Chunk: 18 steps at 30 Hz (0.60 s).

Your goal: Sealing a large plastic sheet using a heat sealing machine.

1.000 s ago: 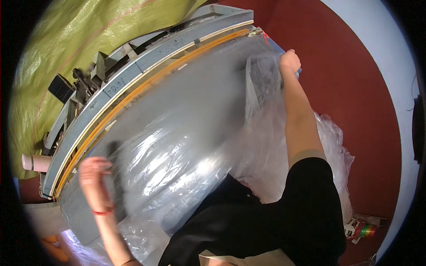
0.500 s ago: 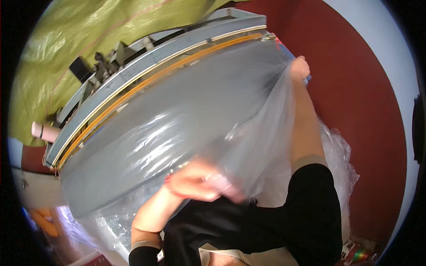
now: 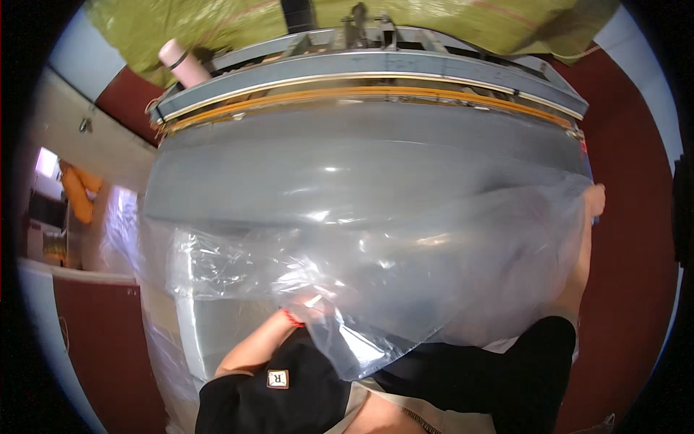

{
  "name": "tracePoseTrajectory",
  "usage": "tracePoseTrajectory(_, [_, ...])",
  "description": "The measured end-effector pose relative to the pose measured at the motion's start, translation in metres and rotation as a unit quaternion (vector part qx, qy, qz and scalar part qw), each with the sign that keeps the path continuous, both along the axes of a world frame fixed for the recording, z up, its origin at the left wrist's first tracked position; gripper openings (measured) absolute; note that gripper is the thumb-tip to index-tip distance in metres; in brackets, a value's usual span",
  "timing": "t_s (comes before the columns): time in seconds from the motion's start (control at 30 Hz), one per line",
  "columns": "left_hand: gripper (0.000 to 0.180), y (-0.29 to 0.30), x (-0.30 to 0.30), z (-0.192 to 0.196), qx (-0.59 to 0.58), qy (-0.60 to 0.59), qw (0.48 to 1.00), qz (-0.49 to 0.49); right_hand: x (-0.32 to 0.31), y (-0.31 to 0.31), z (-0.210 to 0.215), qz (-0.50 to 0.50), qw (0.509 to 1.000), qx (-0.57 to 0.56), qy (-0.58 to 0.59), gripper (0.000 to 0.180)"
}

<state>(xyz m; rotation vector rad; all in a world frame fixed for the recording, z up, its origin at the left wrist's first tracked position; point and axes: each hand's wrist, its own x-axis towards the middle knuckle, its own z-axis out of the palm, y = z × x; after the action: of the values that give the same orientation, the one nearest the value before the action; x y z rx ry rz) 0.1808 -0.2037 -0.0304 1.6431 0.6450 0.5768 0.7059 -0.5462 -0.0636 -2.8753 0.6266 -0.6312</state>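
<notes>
A wide sheet of clear plastic film [image 3: 405, 275] spreads across the middle, creased and shiny, over a smooth grey surface [image 3: 289, 166]. At the far right edge, my right hand [image 3: 595, 200] is closed on the film and pulls it taut, arm stretched out. My left hand [image 3: 312, 305] is low and left of centre, a red band [image 3: 293, 318] round its wrist. Folds of film cover it and glare hides its fingers, so their grip cannot be made out. A loose flap of film [image 3: 361, 343] hangs from there against my black top.
Beyond the grey surface runs a long grey metal frame [image 3: 303, 74] with orange strips [image 3: 347, 92]. A pink bottle [image 3: 183, 64] lies at its left end. Yellow-green sheeting [image 3: 238, 25] covers the back. A dark red wall [image 3: 629, 253] stands right; an opening at left shows something orange.
My view has turned, so the metal frame now lies nearly level. The film is spread wider between my hands. My left hand has gone from bare and blurred to under the film.
</notes>
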Motion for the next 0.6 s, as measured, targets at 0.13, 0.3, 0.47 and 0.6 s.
tracePoseTrajectory(0.13, [0.034,0.099,-0.047,0.001,0.037,0.03,0.999,0.026,0.002,0.009,-0.003,0.007,1.0,-0.01,0.009,0.026])
tracePoseTrajectory(0.3, [0.057,0.202,-0.157,0.04,-0.185,-0.258,0.905,0.282,0.009,-0.011,-0.004,0.01,0.999,-0.016,0.042,0.03])
tracePoseTrajectory(0.47, [0.077,0.131,-0.185,-0.058,-0.364,-0.354,0.828,0.236,0.027,-0.026,-0.017,0.022,0.998,-0.029,0.045,0.033])
tracePoseTrajectory(0.6, [0.058,0.038,-0.114,-0.087,-0.315,-0.094,0.937,0.122,0.02,-0.014,-0.009,0.018,0.998,-0.045,0.047,0.032])
